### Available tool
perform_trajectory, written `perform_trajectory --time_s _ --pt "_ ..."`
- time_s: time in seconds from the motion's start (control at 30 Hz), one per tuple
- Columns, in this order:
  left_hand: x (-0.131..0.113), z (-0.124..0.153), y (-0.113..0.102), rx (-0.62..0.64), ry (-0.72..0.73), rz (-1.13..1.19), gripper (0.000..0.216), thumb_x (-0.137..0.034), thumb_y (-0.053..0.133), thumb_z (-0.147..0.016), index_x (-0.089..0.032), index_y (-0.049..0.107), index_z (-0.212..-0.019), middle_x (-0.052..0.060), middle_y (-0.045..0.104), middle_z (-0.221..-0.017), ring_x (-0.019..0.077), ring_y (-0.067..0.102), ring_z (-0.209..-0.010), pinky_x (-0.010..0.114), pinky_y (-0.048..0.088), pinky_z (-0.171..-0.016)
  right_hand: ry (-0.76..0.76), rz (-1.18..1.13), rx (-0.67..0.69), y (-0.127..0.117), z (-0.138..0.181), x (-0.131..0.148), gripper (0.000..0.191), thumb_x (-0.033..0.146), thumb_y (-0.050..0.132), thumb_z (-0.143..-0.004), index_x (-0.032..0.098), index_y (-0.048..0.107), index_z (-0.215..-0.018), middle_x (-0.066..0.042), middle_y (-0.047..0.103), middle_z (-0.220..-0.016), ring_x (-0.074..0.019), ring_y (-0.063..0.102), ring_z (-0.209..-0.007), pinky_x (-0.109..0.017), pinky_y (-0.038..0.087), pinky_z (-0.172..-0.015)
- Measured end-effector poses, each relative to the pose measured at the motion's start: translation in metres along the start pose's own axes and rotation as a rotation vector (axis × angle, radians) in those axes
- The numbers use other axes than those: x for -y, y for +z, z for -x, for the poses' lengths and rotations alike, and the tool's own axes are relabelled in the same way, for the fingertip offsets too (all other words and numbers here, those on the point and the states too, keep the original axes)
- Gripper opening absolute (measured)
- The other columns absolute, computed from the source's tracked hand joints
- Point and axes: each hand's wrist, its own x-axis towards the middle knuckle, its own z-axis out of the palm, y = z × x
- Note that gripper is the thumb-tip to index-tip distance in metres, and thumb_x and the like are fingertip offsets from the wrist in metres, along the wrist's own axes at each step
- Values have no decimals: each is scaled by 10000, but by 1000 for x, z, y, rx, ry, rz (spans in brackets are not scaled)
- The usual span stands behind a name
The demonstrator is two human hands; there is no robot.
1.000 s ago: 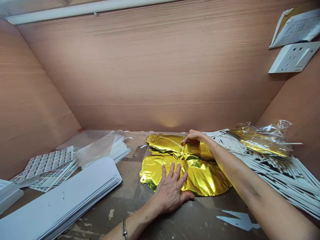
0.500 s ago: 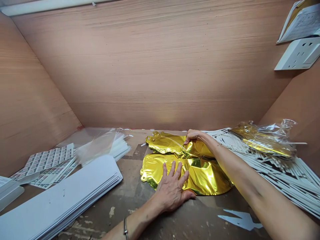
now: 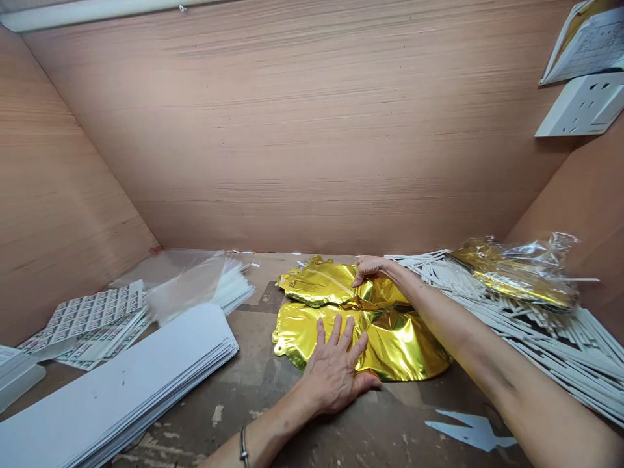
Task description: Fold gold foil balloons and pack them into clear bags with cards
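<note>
From my end the left hand [image 3: 336,372] lies flat, fingers spread, on the near half of the gold foil balloon [image 3: 404,348] mid-table [image 3: 292,426], I'd guess to stop it sliding, while the right hand [image 3: 371,266] curls onto the far fold, pinching or just pressing, can't tell.

Left hand [image 3: 336,377] flat, fingers spread, right arm stretched forward, right hand [image 3: 371,267] pinching, fingers bent
</note>
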Motion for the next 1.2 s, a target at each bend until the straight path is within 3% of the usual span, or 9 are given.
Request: perform_trajectory --time_s 0.2,0.47,0.6,0.77,0.87,0.93,0.97,1.13,1.2 --pt "1 1 0 8 -2 -19 715 -666 169 -754 -245 229 -1329 99 143 -1417 331 50 -1288 605 55 -974 -55 118 -136 3 -3 3 145 91 676 -456 113 546 -516 5 573 -464 -120 527 -450 -203 407 -433" --pt "27 -30 0 3 -7 -74 732 -690 155 -733 -263 242 -1321 96 169 -1412 337 96 -1280 600 93 -963 -141 352 -380 -52 -15 38 216 193 687 -481 138 660 -688 2 636 -635 -137 577 -699 -178 383 -589" --pt "35 -40 1 -15 -7 -67 734 -695 146 -731 -265 250 -1317 85 181 -1410 341 89 -1279 589 85 -969 -80 449 -424 -57 -34 32 264 275 710 -465 138 663 -686 -13 621 -643 -166 570 -700 -215 378 -595" --pt "36 -40 1 -12 21 -67 753 -701 116 -725 -254 247 -1316 95 174 -1409 342 83 -1277 585 74 -966 -45 561 -432 -44 -37 24 415 412 707 -482 139 650 -790 -59 634 -785 -205 567 -759 -261 387 -632" --pt "37 -40 -1 -10 31 -43 767 -711 118 -716 -248 254 -1312 109 185 -1402 348 99 -1271 594 85 -954 -47 781 -675 -33 -15 29 468 481 603 -618 98 614 -888 -142 623 -882 -260 545 -860 -342 369 -726" --pt "37 -39 -3 -22 41 -21 776 -721 134 -706 -248 262 -1308 115 211 -1389 348 117 -1267 595 101 -950 -148 891 -843 -23 10 28 423 433 503 -728 89 584 -961 -165 608 -947 -273 520 -917 -369 345 -766" --pt "37 -38 -4 -32 49 -17 778 -726 148 -701 -251 260 -1307 116 225 -1382 345 127 -1265 595 107 -949 -224 916 -865 -17 23 25 391 404 470 -757 105 575 -986 -157 602 -973 -268 514 -928 -364 343 -767" --pt "33 -26 -9 -143 70 -80 753 -697 209 -723 -226 243 -1309 121 235 -1376 313 140 -1268 587 122 -956 -603 860 -571 30 81 -12 325 410 383 -816 201 628 -858 -66 632 -911 -195 548 -829 -289 374 -704" --pt "33 -18 -11 -188 63 -130 710 -666 219 -749 -207 278 -1288 118 241 -1376 294 153 -1268 568 145 -964 -726 829 -514 54 94 -27 334 394 365 -832 198 635 -823 -59 635 -884 -177 552 -800 -287 377 -718"
